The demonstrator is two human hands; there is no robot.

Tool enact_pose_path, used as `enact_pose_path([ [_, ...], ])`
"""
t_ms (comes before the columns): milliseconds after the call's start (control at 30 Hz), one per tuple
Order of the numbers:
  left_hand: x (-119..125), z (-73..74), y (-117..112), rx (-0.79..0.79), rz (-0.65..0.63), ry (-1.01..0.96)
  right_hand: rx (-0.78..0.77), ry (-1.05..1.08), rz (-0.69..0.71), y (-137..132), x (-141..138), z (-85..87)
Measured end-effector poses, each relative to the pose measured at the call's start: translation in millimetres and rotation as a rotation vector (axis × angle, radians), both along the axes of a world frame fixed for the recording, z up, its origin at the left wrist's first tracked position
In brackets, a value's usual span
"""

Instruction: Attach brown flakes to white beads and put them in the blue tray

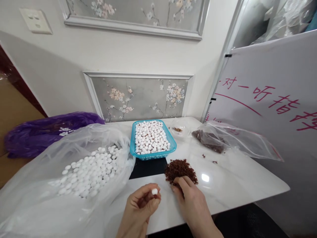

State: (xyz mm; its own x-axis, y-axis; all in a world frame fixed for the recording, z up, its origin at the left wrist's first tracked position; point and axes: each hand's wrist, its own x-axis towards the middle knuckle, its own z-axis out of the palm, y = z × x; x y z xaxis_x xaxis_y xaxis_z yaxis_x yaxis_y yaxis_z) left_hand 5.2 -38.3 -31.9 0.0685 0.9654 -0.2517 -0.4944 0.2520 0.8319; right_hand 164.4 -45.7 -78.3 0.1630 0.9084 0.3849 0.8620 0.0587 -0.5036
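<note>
Pinched between the thumb and fingers of my left hand is a small white ball. My right hand is closed at the near edge of a heap of small dark reddish-brown pieces. Its fingertips reach into the heap, so what they hold, if anything, is hidden. Behind the hands stands a blue plastic basket filled with similar white balls, with bits of brown showing among them. To the left, a large translucent plastic bag holds many loose white balls.
A purple bag lies behind the translucent one. At the back right are a clear zip bag of brown pieces and a small clear bag. Two loose brown bits lie on the white table. A whiteboard stands at right.
</note>
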Motion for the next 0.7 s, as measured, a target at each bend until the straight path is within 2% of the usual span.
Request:
enact_pose_path([
  [233,2.3,-0.5,-1.9,0.076,-0.003,0.077,-0.036,-0.034,-0.03,-2.4,-1.7,-1.8],
  [433,-0.7,-3.6,-2.4,0.042,-0.026,0.013,-0.048,-0.019,-0.025,-5.1,-0.8,-0.7],
  [700,-4.5,0.1,-2.4,0.068,-0.09,-0.035,-0.031,-0.013,-0.03,-6.0,-0.8,-1.0],
])
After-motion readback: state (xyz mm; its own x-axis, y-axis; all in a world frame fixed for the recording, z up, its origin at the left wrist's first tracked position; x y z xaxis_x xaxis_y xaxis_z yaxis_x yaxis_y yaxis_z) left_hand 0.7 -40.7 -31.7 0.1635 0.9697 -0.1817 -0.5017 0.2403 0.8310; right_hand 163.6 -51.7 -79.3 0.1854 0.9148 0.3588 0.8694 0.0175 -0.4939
